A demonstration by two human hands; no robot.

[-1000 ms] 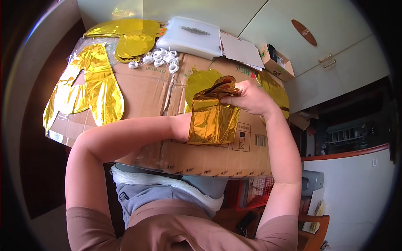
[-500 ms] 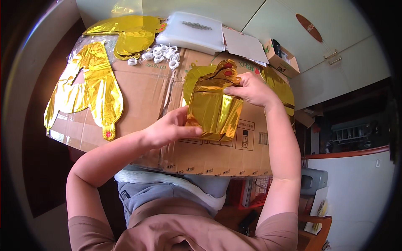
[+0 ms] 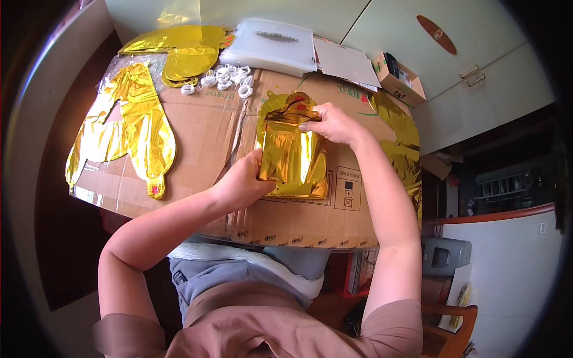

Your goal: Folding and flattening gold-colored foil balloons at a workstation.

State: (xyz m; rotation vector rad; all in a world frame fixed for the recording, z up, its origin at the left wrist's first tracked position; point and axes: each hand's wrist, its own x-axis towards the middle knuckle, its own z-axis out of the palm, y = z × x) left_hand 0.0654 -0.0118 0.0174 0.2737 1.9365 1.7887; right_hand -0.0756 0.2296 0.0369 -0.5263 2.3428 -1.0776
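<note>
A gold foil balloon [image 3: 291,158], uninflated and folded into a rough rectangle, is between my hands over the cardboard. My left hand [image 3: 243,181] grips its lower left edge, thumb on top and fingers underneath. My right hand [image 3: 332,124] pinches the upper right corner, near a folded end with red spots. Part of the foil behind that end spreads out flat on the cardboard. Another flat gold foil balloon [image 3: 128,122] lies spread at the left, with a red spot on its lower tip.
A cardboard sheet [image 3: 197,143] covers the table. At the back are stacked gold foil balloons [image 3: 191,56], several white ribbon coils [image 3: 224,77], a stack of clear plastic bags [image 3: 268,48] and a small open box [image 3: 399,80]. More gold foil [image 3: 403,143] lies along the right edge.
Both hands and the folded balloon have shifted left. The balloon has come down flatter towards the cardboard, and its red-spotted end is lower.
</note>
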